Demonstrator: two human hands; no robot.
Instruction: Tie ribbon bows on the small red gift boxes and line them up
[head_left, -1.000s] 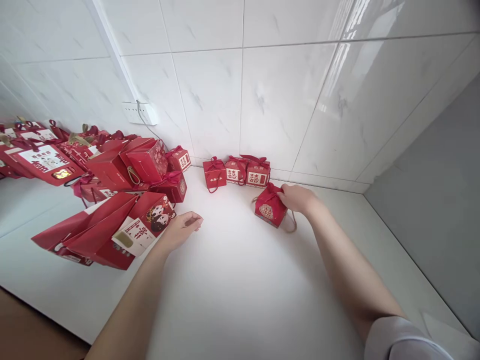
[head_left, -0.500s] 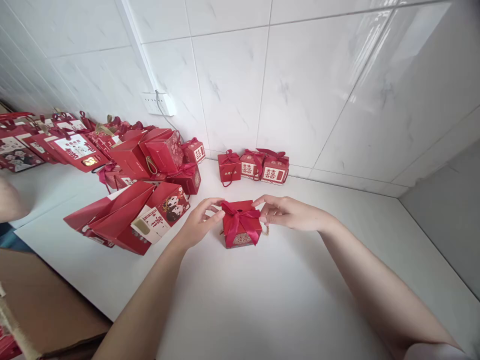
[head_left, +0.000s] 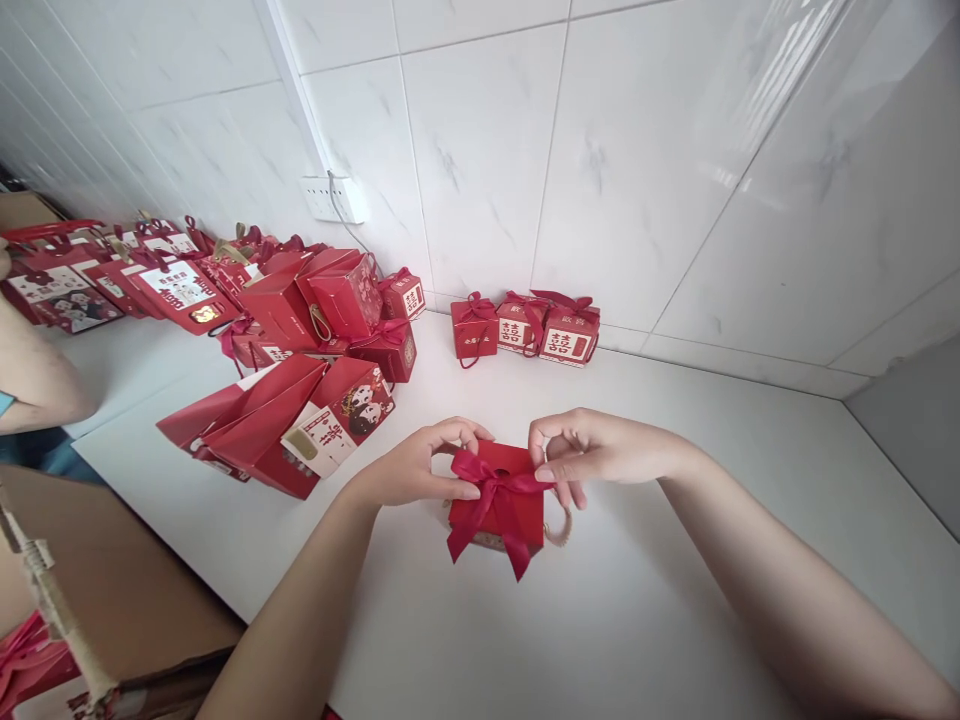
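Observation:
A small red gift box [head_left: 504,508] with a red ribbon bow on top and a beige cord handle sits on the white counter [head_left: 615,600] in front of me. My left hand [head_left: 420,468] pinches the left loop of the bow, fingers closed on it. On the other side, my right hand [head_left: 589,452] pinches the bow's right loop at the box's top edge. Both hands rest against the box.
Three small red boxes [head_left: 525,328] stand in a row against the tiled wall. A heap of red gift bags and boxes [head_left: 285,340] fills the left of the counter. Another person's arm [head_left: 37,380] shows at far left. A cardboard box [head_left: 90,590] sits below left.
The red box has come nearer to me on the counter. Both hands have closed from touching its sides to pinching the ribbon bow on top.

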